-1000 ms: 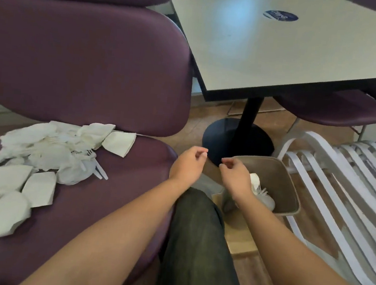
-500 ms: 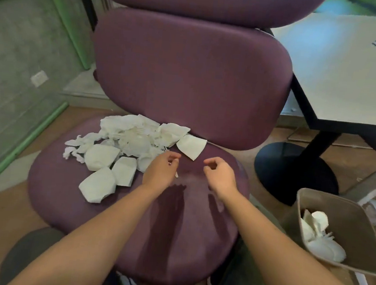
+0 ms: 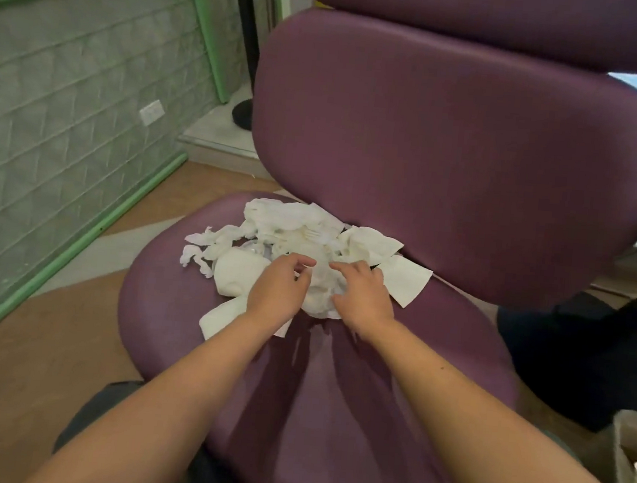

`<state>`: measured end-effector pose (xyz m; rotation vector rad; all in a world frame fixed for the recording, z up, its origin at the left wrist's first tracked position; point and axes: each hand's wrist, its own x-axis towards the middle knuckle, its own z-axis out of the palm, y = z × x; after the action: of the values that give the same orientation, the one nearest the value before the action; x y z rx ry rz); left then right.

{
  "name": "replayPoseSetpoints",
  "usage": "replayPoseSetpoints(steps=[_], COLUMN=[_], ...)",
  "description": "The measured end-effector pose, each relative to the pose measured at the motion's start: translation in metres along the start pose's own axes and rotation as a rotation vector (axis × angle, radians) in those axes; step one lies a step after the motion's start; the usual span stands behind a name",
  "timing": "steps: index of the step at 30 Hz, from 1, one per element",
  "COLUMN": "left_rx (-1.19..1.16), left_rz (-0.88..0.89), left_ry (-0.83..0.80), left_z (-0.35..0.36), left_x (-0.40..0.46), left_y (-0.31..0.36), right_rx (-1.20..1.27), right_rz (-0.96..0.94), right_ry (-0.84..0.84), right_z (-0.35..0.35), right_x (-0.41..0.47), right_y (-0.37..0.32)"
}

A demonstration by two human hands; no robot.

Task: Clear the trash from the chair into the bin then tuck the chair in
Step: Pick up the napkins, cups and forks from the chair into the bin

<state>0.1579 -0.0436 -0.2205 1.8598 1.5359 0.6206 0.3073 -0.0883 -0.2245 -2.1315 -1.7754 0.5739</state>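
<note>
A purple chair [image 3: 391,401] fills most of the head view, its padded backrest [image 3: 458,165] rising on the far side and its broad seat spreading toward the near edge. A pile of white trash [image 3: 294,231], made of crumpled napkins, torn paper pieces and what looks like a clear plastic fork, lies on the far part of the seat, just in front of the backrest. One flat square napkin [image 3: 405,283] sits at the right end of the pile, touching the backrest's lower edge. Shredded scraps trail off the pile's left side.

Both bare forearms reach in from the near edge. The left hand [image 3: 278,291] rests on the near side of the pile, its fingers [image 3: 300,261] curled down onto a crumpled piece; whether they pinch it or merely press on it cannot be told. The right hand [image 3: 362,295] is just beside it, fingers bent and slightly apart, pressing into the same crumpled wad between the two hands; a firm grip cannot be confirmed here either.

At the near right edge, part of the bin [image 3: 633,453] shows, with white paper inside. The bin stands on the wooden floor [image 3: 31,331], well apart from the pile. A green-framed panelled wall [image 3: 71,104] runs along the left.
</note>
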Motion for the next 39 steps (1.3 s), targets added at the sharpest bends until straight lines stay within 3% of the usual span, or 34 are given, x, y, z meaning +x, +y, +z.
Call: replayPoseSetpoints(steps=[5, 12, 14, 19, 24, 27, 31, 39], left_rx=[-0.033, -0.034, -0.015, -0.104, -0.584, -0.681, -0.62, -0.522], left_rz=[-0.017, 0.026, 0.064, 0.066, -0.105, -0.13, -0.125, -0.168], left_ry=[0.002, -0.064, -0.076, -0.112, -0.193, -0.234, -0.156, -0.103], left_z=[-0.004, -0.001, 0.0, 0.003, -0.001, 0.003, 0.005, 0.004], left_x=[0.016, 0.029, 0.03, 0.031, 0.026, 0.027, 0.033, 0.038], left_y=[-0.006, -0.014, -0.016, -0.006, 0.033, 0.042, 0.038, 0.021], right_rx=[-0.126, -0.171, -0.045, 0.552, 0.719, 0.687, 0.573, 0.029], right_rz=[-0.041, -0.092, -0.058, 0.061, 0.083, 0.089, 0.077, 0.19], right_ry=[-0.035, 0.051, 0.099, 0.135, 0.203, 0.253, 0.215, 0.013], right_z=[0.016, 0.025, 0.022, -0.011, -0.031, -0.034, -0.032, 0.002], right_x=[0.018, 0.028, 0.029, 0.031, 0.032, 0.034, 0.034, 0.027], right_y=[0.001, 0.006, 0.005, -0.011, -0.015, -0.01, 0.001, 0.024])
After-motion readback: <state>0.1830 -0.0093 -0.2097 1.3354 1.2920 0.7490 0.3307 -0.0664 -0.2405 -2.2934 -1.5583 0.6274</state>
